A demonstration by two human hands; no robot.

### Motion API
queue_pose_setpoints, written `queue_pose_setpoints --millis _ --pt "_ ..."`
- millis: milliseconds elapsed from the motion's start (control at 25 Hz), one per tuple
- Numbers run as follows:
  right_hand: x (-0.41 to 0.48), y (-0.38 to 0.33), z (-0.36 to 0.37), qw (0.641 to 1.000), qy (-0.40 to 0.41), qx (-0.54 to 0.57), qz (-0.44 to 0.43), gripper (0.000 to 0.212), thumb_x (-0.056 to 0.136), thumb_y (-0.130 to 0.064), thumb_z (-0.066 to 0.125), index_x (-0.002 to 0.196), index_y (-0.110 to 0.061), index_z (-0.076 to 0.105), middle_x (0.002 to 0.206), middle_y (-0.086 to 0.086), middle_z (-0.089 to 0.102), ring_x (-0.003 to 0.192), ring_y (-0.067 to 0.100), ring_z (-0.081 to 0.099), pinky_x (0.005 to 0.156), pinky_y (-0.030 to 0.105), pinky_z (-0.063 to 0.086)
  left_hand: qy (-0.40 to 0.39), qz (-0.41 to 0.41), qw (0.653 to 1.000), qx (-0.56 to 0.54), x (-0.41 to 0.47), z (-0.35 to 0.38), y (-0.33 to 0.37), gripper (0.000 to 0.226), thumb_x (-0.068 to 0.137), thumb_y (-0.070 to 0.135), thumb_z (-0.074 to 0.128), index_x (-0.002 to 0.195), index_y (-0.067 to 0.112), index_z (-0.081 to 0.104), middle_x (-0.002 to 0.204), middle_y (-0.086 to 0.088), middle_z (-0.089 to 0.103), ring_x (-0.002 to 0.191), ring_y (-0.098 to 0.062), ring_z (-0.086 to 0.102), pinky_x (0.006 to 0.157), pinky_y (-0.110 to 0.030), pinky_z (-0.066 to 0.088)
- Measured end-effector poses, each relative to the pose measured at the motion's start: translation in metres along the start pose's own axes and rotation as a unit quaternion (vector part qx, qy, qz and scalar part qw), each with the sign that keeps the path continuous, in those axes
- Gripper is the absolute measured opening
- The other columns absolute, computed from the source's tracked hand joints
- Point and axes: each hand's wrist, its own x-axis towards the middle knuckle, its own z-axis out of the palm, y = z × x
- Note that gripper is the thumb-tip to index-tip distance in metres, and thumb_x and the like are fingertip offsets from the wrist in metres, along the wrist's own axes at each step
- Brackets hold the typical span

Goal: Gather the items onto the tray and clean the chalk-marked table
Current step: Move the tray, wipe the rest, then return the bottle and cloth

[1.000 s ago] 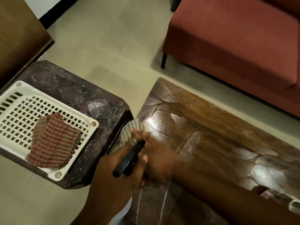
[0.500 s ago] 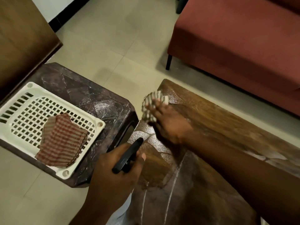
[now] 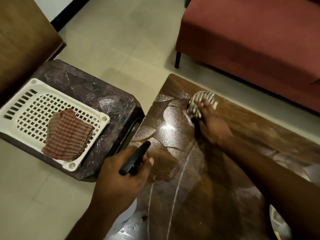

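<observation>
My right hand (image 3: 210, 122) grips a striped cloth (image 3: 199, 103) and presses it on the far left part of the brown table (image 3: 173, 129), which looks wet and shiny there. White chalk lines (image 3: 176, 193) run across the near part of the table. My left hand (image 3: 124, 174) holds the black trigger head of a spray bottle (image 3: 134, 159) at the table's left edge; the bottle body is hidden below my hand. A white perforated tray (image 3: 24, 108) sits on a dark stool (image 3: 90, 94) at left, with a folded red-checked cloth (image 3: 68, 134) lying in it.
A red sofa (image 3: 251, 40) stands beyond the table on dark legs. A brown wooden piece of furniture (image 3: 22, 40) fills the upper left corner. Pale tiled floor (image 3: 121, 49) lies between them. A pale object (image 3: 278, 222) shows at the table's lower right edge.
My right hand has swept the striped cloth from the table's left edge near my left hand to the far corner and then rightward. My left hand keeps holding the spray head.
</observation>
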Motion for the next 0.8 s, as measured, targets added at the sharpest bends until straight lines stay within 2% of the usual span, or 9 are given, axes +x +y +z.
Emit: queue_pose_setpoints --millis 80,200,240,320,400,480,640,720,800 --pt "-0.053 0.015 0.004 0.998 -0.032 -0.015 -0.05 0.071 0.11 -0.034 0.045 0.17 -0.038 0.007 0.18 -0.007 -0.006 0.163 0.03 0.022 0.122 0.051 0.04 -0.023 -0.019 0.999 0.012 -0.016 0.003 -0.006 0.013 0.09 0.032 0.085 0.083 0.027 0.074 0.07 -0.001 0.073 0.067 -0.017 0.073 0.063 -0.035 0.06" --pt "-0.106 0.051 0.008 0.996 0.005 0.021 0.092 0.074 0.107 -0.024 0.05 0.17 -0.036 0.014 0.18 -0.003 0.004 0.163 0.03 0.022 0.124 0.054 0.038 -0.091 -0.006 0.995 0.038 -0.048 0.007 -0.013 0.006 0.092 0.046 0.08 0.091 0.048 0.075 0.07 0.008 0.072 0.065 -0.012 0.072 0.06 -0.031 0.06" --pt "-0.117 0.057 0.012 0.99 0.021 0.04 0.13 0.074 0.107 -0.02 0.051 0.17 -0.033 0.017 0.18 -0.001 0.006 0.164 0.028 0.02 0.125 0.053 0.036 -0.105 -0.005 0.993 0.048 -0.057 0.009 -0.016 0.004 0.092 0.049 0.079 0.093 0.047 0.076 0.071 0.008 0.072 0.067 -0.01 0.072 0.062 -0.028 0.061" --pt "-0.13 0.048 0.023 0.986 0.038 0.068 0.149 0.072 0.105 -0.016 0.052 0.17 -0.029 0.022 0.18 0.0 0.009 0.164 0.026 0.019 0.127 0.049 0.034 -0.116 -0.026 0.988 0.094 -0.07 0.014 -0.022 0.024 0.093 0.049 0.078 0.084 0.027 0.075 0.072 0.0 0.068 0.062 -0.011 0.066 0.056 -0.018 0.051" --pt "-0.148 0.027 0.034 0.988 0.037 0.078 0.131 0.071 0.105 -0.019 0.05 0.17 -0.028 0.023 0.18 0.002 0.01 0.164 0.026 0.019 0.127 0.047 0.033 -0.121 -0.046 0.983 0.133 -0.083 0.017 -0.03 0.039 0.094 0.049 0.075 0.075 0.015 0.07 0.068 -0.007 0.066 0.061 -0.02 0.063 0.052 -0.021 0.045" --pt "-0.18 0.003 0.047 0.991 0.018 0.073 0.106 0.072 0.101 -0.029 0.043 0.17 -0.028 0.021 0.18 0.003 0.008 0.164 0.027 0.018 0.128 0.049 0.033 -0.118 -0.038 0.983 0.134 -0.096 0.009 -0.034 0.044 0.094 0.05 0.074 0.071 0.013 0.069 0.062 -0.011 0.064 0.063 -0.025 0.063 0.051 -0.024 0.044" --pt "-0.277 -0.05 0.094 0.995 -0.008 0.071 0.064 0.074 0.1 -0.036 0.039 0.17 -0.037 0.016 0.18 -0.008 0.0 0.166 0.016 0.01 0.129 0.047 0.031 -0.107 -0.022 0.99 0.094 -0.12 -0.014 -0.035 0.033 0.093 0.046 0.076 0.072 0.022 0.067 0.069 0.005 0.068 0.074 -0.009 0.066 0.063 -0.015 0.047" --pt "-0.331 -0.086 0.12 0.997 -0.051 0.063 0.004 0.07 0.104 -0.04 0.038 0.169 -0.043 0.012 0.179 -0.016 -0.007 0.166 0.01 0.004 0.13 0.041 0.029 -0.101 -0.012 0.989 0.104 -0.13 -0.023 -0.042 0.03 0.093 0.05 0.076 0.077 0.025 0.07 0.064 0.004 0.067 0.071 -0.012 0.067 0.062 -0.022 0.051" --pt "-0.371 -0.106 0.135 0.99 -0.093 -0.001 -0.111 0.072 0.104 -0.04 0.046 0.17 -0.037 0.017 0.18 -0.009 0.002 0.165 0.015 0.012 0.127 0.04 0.035 -0.093 -0.018 0.985 0.143 -0.139 -0.032 -0.055 0.031 0.093 0.054 0.075 0.082 0.025 0.075 0.059 -0.001 0.064 0.059 -0.018 0.065 0.059 -0.035 0.054"
